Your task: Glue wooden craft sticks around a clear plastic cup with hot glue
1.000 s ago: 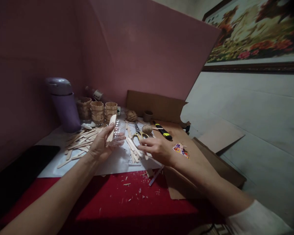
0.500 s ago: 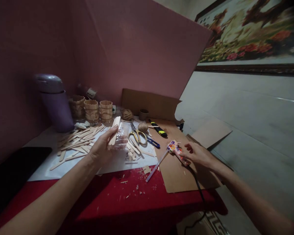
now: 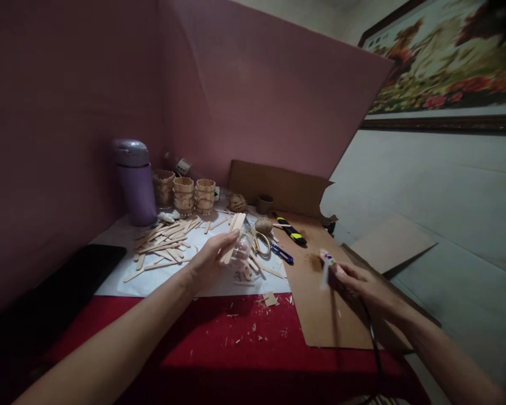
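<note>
My left hand (image 3: 214,256) is closed around a clear plastic cup (image 3: 243,247), which looks like a cut bottle, with wooden craft sticks (image 3: 235,230) upright along its near side. Over the cardboard, my right hand (image 3: 358,284) grips a flower-patterned glue gun (image 3: 329,261). A translucent glue stick (image 3: 325,278) shows at the gun, blurred by motion, and a black cord (image 3: 371,332) hangs below. Behind the cup lie gold-handled scissors (image 3: 262,244), partly hidden, and a blue cutter (image 3: 281,253). Loose craft sticks (image 3: 164,242) are heaped left of the cup.
Three stick-covered cups (image 3: 184,197) stand at the back beside a purple bottle (image 3: 137,191). Twine balls (image 3: 263,226), a small dark pot (image 3: 265,204) and a yellow-black utility knife (image 3: 290,229) lie behind. A cardboard sheet (image 3: 320,320) covers the right side; a dark flat object (image 3: 88,275) lies left.
My right hand has closed on the glue gun and lifted it, turning it from where it lay on the cardboard. My left hand still holds the plastic cup. The view has shifted left.
</note>
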The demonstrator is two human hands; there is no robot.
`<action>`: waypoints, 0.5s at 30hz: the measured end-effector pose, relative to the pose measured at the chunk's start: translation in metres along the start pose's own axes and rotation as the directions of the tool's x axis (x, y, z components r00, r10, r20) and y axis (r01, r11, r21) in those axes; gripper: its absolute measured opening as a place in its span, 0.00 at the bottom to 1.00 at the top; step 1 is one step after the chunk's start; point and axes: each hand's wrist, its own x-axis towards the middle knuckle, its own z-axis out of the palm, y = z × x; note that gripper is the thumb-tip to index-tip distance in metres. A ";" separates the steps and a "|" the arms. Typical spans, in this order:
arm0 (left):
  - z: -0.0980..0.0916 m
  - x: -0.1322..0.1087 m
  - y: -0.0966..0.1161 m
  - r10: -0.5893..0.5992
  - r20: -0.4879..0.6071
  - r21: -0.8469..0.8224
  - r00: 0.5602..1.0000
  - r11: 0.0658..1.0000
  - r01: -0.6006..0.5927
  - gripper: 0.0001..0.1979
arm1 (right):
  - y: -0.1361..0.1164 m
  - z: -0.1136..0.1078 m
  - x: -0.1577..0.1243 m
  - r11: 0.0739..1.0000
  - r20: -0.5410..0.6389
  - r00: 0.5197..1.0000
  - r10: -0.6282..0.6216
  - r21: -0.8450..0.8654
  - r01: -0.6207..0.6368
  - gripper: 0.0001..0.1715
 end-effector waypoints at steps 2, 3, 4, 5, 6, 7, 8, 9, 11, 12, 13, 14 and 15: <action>-0.001 0.000 0.001 -0.030 -0.037 -0.038 0.999 0.999 0.028 0.11 | -0.008 0.000 -0.011 0.974 -0.011 0.999 0.036 0.225 -0.033 0.25; -0.001 -0.001 0.001 -0.040 -0.052 -0.059 0.998 0.998 0.037 0.10 | -0.013 0.002 -0.017 0.952 -0.035 0.998 0.049 0.305 -0.036 0.23; -0.001 -0.001 0.002 -0.049 -0.065 -0.082 0.997 0.996 0.044 0.09 | -0.018 0.004 -0.022 0.934 -0.057 0.996 0.073 0.354 -0.049 0.22; -0.001 -0.001 0.002 -0.059 -0.079 -0.104 0.995 0.993 0.050 0.08 | -0.023 0.008 -0.027 0.919 -0.078 0.992 0.099 0.388 -0.061 0.21; 0.000 -0.001 0.002 -0.066 -0.092 -0.126 0.994 0.991 0.054 0.08 | -0.028 0.013 -0.031 0.910 -0.095 0.989 0.117 0.409 -0.068 0.21; 0.000 -0.001 0.002 -0.071 -0.105 -0.144 0.992 0.988 0.056 0.08 | -0.033 0.020 -0.035 0.908 -0.099 0.986 0.133 0.411 -0.081 0.22; 0.001 -0.001 0.002 -0.074 -0.111 -0.154 0.991 0.986 0.057 0.09 | -0.038 0.027 -0.038 0.910 -0.107 0.984 0.141 0.405 -0.087 0.23; 0.002 -0.001 0.003 -0.077 -0.107 -0.157 0.991 0.986 0.059 0.10 | -0.043 0.036 -0.040 0.913 -0.101 0.985 0.139 0.399 -0.088 0.23; 0.003 -0.001 0.003 -0.067 -0.091 -0.147 0.994 0.988 0.053 0.12 | -0.055 0.053 -0.045 0.919 0.007 0.995 0.096 0.384 -0.091 0.26; 0.004 -0.001 0.003 -0.063 -0.087 -0.135 0.994 0.990 0.051 0.13 | -0.061 0.061 -0.048 0.929 0.081 0.995 0.052 0.361 -0.078 0.27; 0.005 -0.001 0.003 -0.067 -0.087 -0.118 0.994 0.991 0.057 0.13 | -0.068 0.069 -0.051 0.947 0.158 0.987 -0.001 0.317 -0.050 0.28; 0.005 -0.002 0.003 -0.077 -0.090 -0.099 0.993 0.993 0.068 0.13 | -0.076 0.075 -0.054 0.961 0.220 0.974 -0.049 0.276 -0.014 0.29; 0.006 -0.003 0.003 -0.087 -0.093 -0.082 0.992 0.993 0.080 0.12 | -0.084 0.081 -0.057 0.972 0.277 0.957 -0.081 0.236 0.014 0.29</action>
